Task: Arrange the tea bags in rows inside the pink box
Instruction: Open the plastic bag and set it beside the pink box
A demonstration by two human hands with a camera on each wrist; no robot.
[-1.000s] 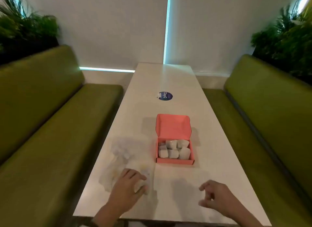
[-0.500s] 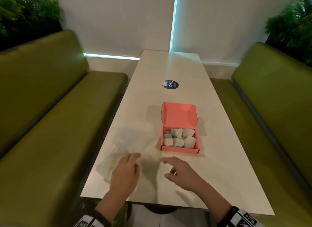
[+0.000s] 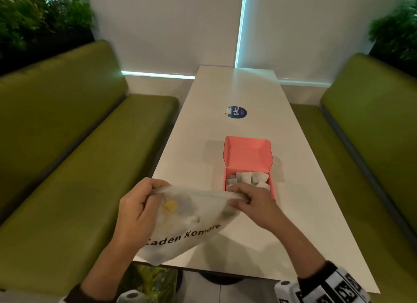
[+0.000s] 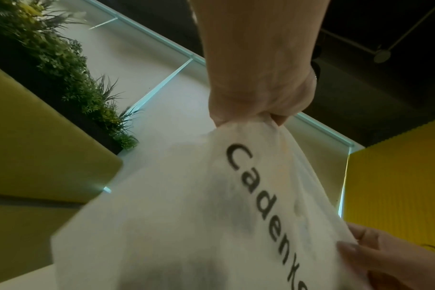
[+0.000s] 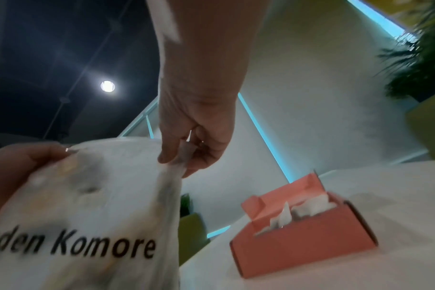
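Both hands hold up a translucent white bag [image 3: 191, 221] printed with black letters, lifted off the near end of the table. My left hand [image 3: 137, 203] grips its top left corner; my right hand [image 3: 246, 196] pinches the top right edge. Tea bags with a yellow tag [image 3: 169, 206] show dimly through the plastic. The pink box [image 3: 248, 165] stands open just beyond my right hand, lid tipped back, with several white tea bags [image 3: 247, 177] inside. The left wrist view shows the bag [image 4: 211, 215] hanging from my left hand [image 4: 258, 109]; the right wrist view shows the bag [image 5: 87, 206], my right hand [image 5: 184, 157] and the box [image 5: 303, 241].
The long white table [image 3: 225, 90] runs away from me, with a round blue sticker [image 3: 237, 112] beyond the box. Green benches [image 3: 79, 144] flank both sides, with plants behind their backrests. The table's near edge lies under my forearms.
The bag lay flat on the table under my left hand. My right hand came across to it, and both hands have now lifted it up by its top edge.
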